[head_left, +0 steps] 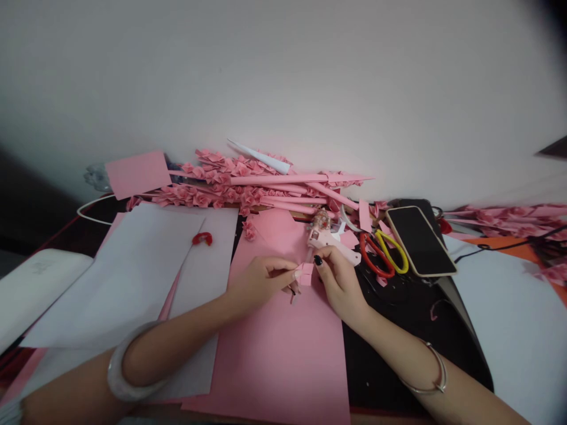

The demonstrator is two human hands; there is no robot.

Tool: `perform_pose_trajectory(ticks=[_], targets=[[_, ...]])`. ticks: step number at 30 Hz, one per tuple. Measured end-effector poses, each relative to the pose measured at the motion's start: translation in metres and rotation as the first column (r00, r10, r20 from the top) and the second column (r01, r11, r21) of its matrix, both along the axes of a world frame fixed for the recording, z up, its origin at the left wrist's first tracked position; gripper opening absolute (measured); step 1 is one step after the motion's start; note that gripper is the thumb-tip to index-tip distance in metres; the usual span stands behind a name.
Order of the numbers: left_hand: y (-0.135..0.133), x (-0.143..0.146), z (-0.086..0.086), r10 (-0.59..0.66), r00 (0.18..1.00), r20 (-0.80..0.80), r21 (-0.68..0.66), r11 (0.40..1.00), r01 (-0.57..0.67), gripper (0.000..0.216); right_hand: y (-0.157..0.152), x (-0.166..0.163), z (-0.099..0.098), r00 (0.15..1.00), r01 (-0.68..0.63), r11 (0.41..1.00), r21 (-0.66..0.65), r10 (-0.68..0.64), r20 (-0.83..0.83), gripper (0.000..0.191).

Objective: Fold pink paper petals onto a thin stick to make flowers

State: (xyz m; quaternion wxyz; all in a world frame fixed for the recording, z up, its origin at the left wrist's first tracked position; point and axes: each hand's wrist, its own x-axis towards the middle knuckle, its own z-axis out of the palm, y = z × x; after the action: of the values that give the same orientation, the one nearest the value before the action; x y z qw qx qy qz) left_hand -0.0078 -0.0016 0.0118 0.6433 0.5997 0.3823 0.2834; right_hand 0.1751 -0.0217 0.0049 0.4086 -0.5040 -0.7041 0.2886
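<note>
A small pink paper piece (305, 274) sits at the middle of the view, lifted just above a large pink sheet (283, 342). Both hands pinch it. The left hand (261, 280) closes thumb and forefinger on its 9 o'clock edge. The right hand (339, 280), with a dark-painted nail, nips its 3 o'clock edge from above.

The work looks like creasing or shaping this scrap. Judging by its small size, it is best done with the fingertips close to the fold line. One hand would hold the scrap steady while the other presses, with light pressure so the paper does not tear.

A pink glue gun (330, 242) lies near, at 1 o'clock of the piece. At 2 o'clock are scissors (383, 255) with red and yellow loops, and beyond them a phone (420, 240) lies face up on the dark surface (385, 342). At 11 to 12 o'clock a heap of pink paper roses (208, 192) and rolled pink paper sticks (283, 179) lies against the wall. The heap lies loose, not in any box or tray that I can make out. At 9 o'clock lie white sheets (146, 260), with a small red bit (202, 238) on top.
</note>
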Motion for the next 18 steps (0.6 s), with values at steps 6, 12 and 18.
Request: perform_pose_trajectory(ticks=[6, 12, 18], targets=[[0.0005, 0.0013, -0.0021, 0.107, 0.993, 0.055, -0.102, 0.990, -0.101, 0.018, -0.0002, -0.0007, 0.0025, 0.999, -0.037, 0.994, 0.104, 0.037, -0.002, 0.006], [-0.0004, 0.0030, 0.0004, 0.147, 0.987, 0.062, -0.193, 0.972, -0.133, 0.011, 0.0001, -0.0029, 0.0041, 0.998, -0.052, 0.996, 0.078, 0.050, 0.032, 0.011], [-0.0003, 0.0033, -0.0022, 0.164, 0.986, 0.039, -0.222, 0.963, -0.152, 0.013, 0.0024, -0.0020, -0.0008, 0.997, -0.030, 0.997, 0.075, 0.035, -0.074, 0.014]])
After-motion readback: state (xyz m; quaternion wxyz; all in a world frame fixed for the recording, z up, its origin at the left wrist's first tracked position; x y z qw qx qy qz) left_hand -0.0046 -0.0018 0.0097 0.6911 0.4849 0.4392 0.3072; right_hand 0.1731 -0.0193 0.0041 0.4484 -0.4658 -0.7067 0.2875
